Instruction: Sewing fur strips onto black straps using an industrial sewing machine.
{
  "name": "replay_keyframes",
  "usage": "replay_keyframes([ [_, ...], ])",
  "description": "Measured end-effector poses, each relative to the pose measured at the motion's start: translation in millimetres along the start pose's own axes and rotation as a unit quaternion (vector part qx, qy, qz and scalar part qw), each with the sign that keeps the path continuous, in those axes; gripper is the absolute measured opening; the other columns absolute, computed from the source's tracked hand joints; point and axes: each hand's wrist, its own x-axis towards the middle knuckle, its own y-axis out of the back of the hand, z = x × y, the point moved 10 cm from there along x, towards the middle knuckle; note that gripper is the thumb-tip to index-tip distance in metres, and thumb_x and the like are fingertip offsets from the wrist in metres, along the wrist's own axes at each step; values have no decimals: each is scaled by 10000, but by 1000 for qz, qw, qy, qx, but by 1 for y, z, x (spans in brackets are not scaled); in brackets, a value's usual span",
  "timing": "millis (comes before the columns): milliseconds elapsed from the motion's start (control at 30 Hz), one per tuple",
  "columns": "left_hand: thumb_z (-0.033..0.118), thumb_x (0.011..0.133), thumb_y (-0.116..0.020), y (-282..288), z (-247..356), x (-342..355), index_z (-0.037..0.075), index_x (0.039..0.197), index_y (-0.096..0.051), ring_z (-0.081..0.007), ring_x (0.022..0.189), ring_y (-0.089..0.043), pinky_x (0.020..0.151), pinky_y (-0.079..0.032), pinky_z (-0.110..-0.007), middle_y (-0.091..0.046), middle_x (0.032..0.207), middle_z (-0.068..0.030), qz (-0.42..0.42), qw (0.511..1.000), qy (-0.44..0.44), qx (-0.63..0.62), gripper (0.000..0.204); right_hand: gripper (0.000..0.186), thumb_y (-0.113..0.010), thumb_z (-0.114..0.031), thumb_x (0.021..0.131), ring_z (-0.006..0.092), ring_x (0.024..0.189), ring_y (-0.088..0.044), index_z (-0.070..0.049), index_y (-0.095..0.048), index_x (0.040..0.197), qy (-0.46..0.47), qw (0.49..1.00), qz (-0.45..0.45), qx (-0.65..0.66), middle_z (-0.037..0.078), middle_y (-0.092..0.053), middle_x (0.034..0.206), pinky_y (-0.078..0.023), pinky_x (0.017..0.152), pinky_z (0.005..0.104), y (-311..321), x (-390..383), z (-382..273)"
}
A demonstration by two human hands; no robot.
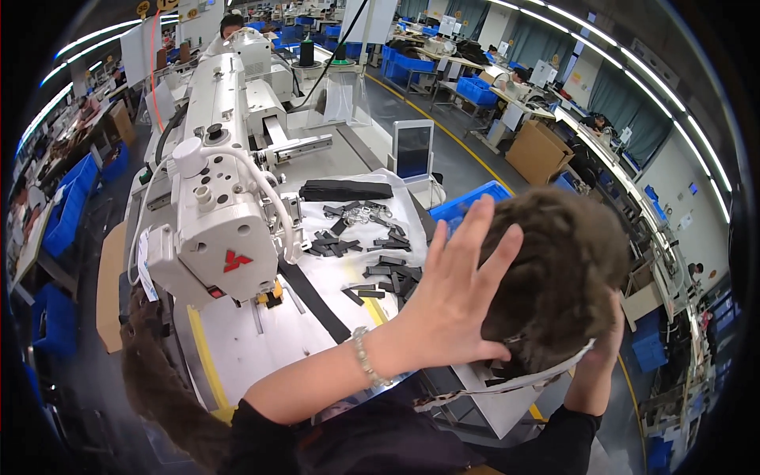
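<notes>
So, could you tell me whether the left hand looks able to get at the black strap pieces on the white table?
Probably yes: the left hand rests flat on brown hair, holding nothing, with the black strap pieces lying uncovered just beyond.

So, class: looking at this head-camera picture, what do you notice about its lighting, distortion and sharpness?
In the head view, rows of ceiling strip lights light the hall evenly, with soft shadows; fisheye bending curves the yellow floor line and leaves black corners; the white industrial sewing machine looks sharp, while the brown furry mass under the left hand is slightly soft; the right hand is mostly hidden.
</notes>
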Motion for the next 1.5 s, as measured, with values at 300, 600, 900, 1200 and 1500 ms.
replay_keyframes([
  [300,180,626,-822,-26,-36,17,95,1416,-357,-402,1234,-482,988,-400,-491,-493,1320,-207,-29,995,29,-92,921,692,-675,-138,768,254,1246,-517,7,-412,1391,-146,975,-127,-114,132,-526,1347,-417,1037,366,-44,0,32],
  [600,87,730,-697,34,-62,-19,23,1270,-324,-467,894,-604,749,-493,-483,-640,927,-244,6,967,238,-85,659,241,-613,-261,944,90,674,-603,-35,-650,869,-8,974,-130,-184,11,-643,771,-485,642,185,7,129,57],
  [900,-49,796,-711,198,-27,-196,55,1465,-237,-234,1360,-380,1124,-331,-377,-397,1451,-118,132,875,441,-151,826,248,-649,-280,925,99,486,-548,-32,-647,929,-33,878,-31,-476,47,-618,732,-389,392,208,147,319,114],
  [1200,-5,822,-670,360,11,-358,88,1539,-154,-211,1418,-279,1146,-250,-332,-278,1547,-108,332,769,545,37,888,945,-592,-135,912,292,721,-636,-327,111,1513,-38,938,213,-270,234,-547,1125,-566,591,430,244,402,158],
  [1500,216,752,-807,396,26,-358,68,1503,-227,-287,1356,-361,1120,-294,-375,-432,1396,-153,157,694,570,411,961,307,-654,-234,868,276,433,-634,56,-601,953,-74,695,-105,-707,179,-614,593,-457,334,351,112,374,181],
])
